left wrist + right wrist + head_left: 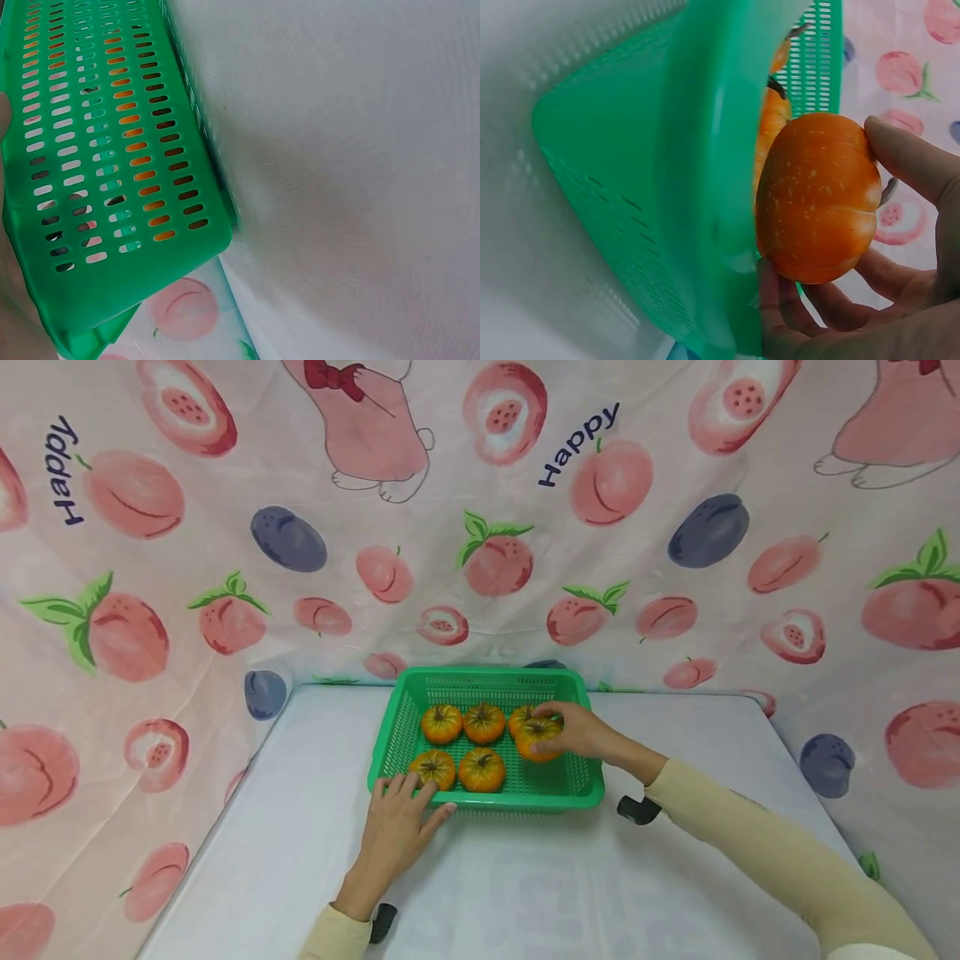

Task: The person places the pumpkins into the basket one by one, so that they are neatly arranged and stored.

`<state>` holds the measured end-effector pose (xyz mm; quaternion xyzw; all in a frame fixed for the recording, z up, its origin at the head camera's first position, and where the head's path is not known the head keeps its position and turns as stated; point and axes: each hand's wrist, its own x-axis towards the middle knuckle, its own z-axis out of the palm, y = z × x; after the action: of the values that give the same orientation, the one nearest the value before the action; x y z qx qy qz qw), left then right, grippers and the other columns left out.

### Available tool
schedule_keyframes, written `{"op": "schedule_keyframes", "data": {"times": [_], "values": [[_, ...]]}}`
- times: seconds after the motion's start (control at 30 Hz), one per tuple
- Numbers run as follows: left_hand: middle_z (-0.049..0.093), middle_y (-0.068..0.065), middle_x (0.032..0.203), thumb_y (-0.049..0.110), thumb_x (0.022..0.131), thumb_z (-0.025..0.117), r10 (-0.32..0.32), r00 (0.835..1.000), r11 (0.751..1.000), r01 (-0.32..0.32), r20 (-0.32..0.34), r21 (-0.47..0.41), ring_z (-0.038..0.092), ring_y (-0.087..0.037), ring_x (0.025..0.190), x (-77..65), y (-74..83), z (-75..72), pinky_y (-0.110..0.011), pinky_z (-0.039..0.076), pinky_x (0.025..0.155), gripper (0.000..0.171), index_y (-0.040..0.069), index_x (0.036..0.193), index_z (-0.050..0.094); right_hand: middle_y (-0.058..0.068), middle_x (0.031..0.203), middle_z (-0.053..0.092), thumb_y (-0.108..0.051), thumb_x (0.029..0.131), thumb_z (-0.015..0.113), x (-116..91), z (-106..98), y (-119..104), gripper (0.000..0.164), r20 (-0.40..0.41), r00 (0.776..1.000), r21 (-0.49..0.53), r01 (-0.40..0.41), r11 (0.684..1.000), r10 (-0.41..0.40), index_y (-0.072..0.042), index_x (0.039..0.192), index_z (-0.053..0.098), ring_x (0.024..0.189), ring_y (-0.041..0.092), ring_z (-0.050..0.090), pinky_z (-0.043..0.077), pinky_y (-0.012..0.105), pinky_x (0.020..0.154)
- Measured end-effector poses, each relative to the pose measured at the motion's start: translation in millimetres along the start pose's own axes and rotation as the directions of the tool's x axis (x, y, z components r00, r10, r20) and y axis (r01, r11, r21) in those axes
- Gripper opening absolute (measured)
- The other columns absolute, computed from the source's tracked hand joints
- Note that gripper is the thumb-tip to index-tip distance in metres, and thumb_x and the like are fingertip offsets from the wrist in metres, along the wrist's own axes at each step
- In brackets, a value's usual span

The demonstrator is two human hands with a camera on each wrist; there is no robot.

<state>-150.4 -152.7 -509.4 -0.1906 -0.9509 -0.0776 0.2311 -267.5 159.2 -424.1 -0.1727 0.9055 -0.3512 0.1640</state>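
Small orange pumpkins sit in a green plastic basket (487,802), one row at the back and two in front. My right hand (581,731) grips one pumpkin (538,742) over the basket's right side, thumb and fingers around it. In the right wrist view this pumpkin (821,199) is close up, its stem toward the palm, beside the basket rim (705,187). My left hand (397,818) rests its fingers on the front left rim, by the front left pumpkin (433,770). The left wrist view shows mostly the basket's slotted wall (112,150); the fingers are largely out of frame there.
The basket stands on a white-covered table (525,885), near its back edge. Behind it hangs a pink cloth (450,552) printed with peaches. A black wrist strap piece (639,810) shows at the right wrist, another (383,923) at the left.
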Motion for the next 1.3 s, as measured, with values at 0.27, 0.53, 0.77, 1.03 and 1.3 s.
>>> {"op": "schedule_keyframes", "data": {"times": [0.27,0.53,0.77,1.03,1.3], "values": [[0.054,-0.001,0.091,0.054,0.092,0.060,-0.003,1.000,1.000,0.003,0.004,-0.003,0.050,-0.022,0.087,0.0,0.3,1.0,-0.042,0.036,0.083,0.035,0.020,0.099,0.063,0.017,0.144,0.050,-0.033,0.080,0.082,12,5,-8,0.066,0.084,0.994,0.010,-0.065,0.998,0.064,-0.010,0.136,0.055,0.135,0.037,0.045,0.038,0.053,0.110],[0.054,-0.001,0.090,0.056,0.093,0.057,-0.002,1.000,1.000,0.002,-0.003,-0.005,0.050,-0.022,0.087,0.0,-0.5,1.2,-0.042,0.035,0.083,0.037,0.020,0.100,0.063,0.013,0.147,0.048,-0.038,0.077,0.084,23,11,-7,0.066,0.148,0.985,0.028,-0.088,0.996,0.083,-0.013,0.133,0.058,0.137,0.035,0.042,0.041,0.051,0.108],[0.053,-0.002,0.091,0.056,0.093,0.057,-0.014,1.000,1.000,0.014,0.023,-0.014,0.050,-0.023,0.088,0.3,0.9,-1.0,-0.041,0.034,0.084,0.038,0.019,0.100,0.062,0.012,0.142,0.052,-0.032,0.076,0.085,27,13,-8,0.066,0.195,0.977,0.057,-0.101,0.993,0.088,-0.010,0.132,0.058,0.134,0.032,0.046,0.041,0.048,0.108],[0.053,-0.001,0.090,0.055,0.093,0.058,-0.013,1.000,1.000,0.013,0.026,-0.005,0.050,-0.022,0.088,0.6,1.5,-2.0,-0.040,0.035,0.084,0.036,0.019,0.099,0.061,0.015,0.144,0.051,-0.026,0.077,0.085,28,14,-7,0.067,0.229,0.970,0.053,-0.097,0.994,0.082,-0.006,0.134,0.056,0.135,0.034,0.045,0.041,0.049,0.109],[0.052,-0.001,0.090,0.055,0.093,0.058,-0.008,1.000,1.000,0.008,0.022,0.001,0.049,-0.022,0.087,0.7,1.1,-2.2,-0.040,0.034,0.084,0.037,0.019,0.099,0.061,0.017,0.145,0.050,-0.021,0.077,0.085,27,18,-6,0.064,0.260,0.961,0.002,-0.095,0.995,0.091,-0.005,0.132,0.057,0.135,0.035,0.045,0.042,0.048,0.108]]}}
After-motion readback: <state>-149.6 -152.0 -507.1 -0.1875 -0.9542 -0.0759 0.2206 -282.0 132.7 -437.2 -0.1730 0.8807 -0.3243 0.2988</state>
